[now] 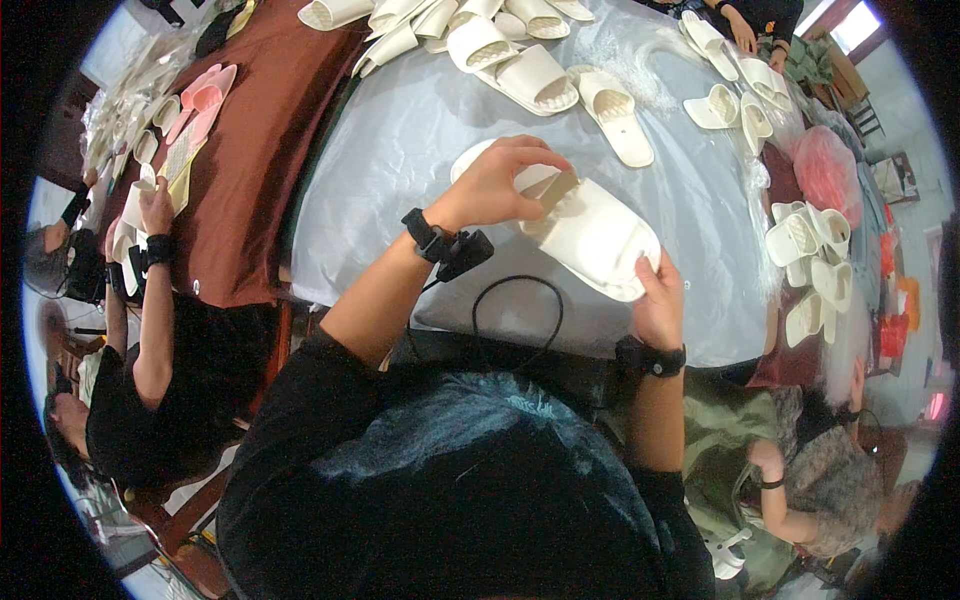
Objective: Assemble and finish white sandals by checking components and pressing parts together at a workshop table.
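A cream-white slipper is held over the grey sheeted table, its toe toward my right and its heel toward the upper left. My right hand grips the toe end, thumb on top. My left hand curves over the slipper at the strap's opening, thumb on the near side and fingers on the far side. Part of the sole is hidden beneath that hand. Beyond the held slipper, another white slipper lies alone on the sheet, beside a pile of white slippers.
Plastic sheeting covers my table. To the left, a brown-covered table holds pink slippers, and a co-worker's hand holds a pale slipper. More white slippers and a pink plastic bag sit at the right. A black cable loops near me.
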### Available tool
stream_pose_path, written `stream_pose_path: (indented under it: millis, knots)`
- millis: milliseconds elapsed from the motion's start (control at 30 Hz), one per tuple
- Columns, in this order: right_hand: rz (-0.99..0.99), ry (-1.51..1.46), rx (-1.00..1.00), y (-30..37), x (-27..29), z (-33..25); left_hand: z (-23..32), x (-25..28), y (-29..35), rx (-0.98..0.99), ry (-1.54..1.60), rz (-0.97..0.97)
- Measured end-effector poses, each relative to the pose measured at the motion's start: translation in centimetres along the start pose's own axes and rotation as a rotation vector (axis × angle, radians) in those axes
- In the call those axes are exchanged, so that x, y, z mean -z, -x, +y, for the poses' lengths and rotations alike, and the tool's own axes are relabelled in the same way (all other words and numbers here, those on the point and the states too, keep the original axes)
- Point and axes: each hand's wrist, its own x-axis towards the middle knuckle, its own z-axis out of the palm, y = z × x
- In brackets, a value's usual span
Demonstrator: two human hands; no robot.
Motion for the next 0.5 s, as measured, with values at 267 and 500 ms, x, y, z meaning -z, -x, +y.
stream_pose_path:
  millis: [267, 500]
  knots:
    - [0.641, 0.276, 0.392, 6.4, 13.3, -7.9, -0.4, 1.0, -2.8, -0.102, 0.016, -0.177]
    - [0.723, 0.827, 0.609, 10.2, 20.7, -14.6, 0.3, -5.0, -6.3, -0.464, -0.359, -0.259]
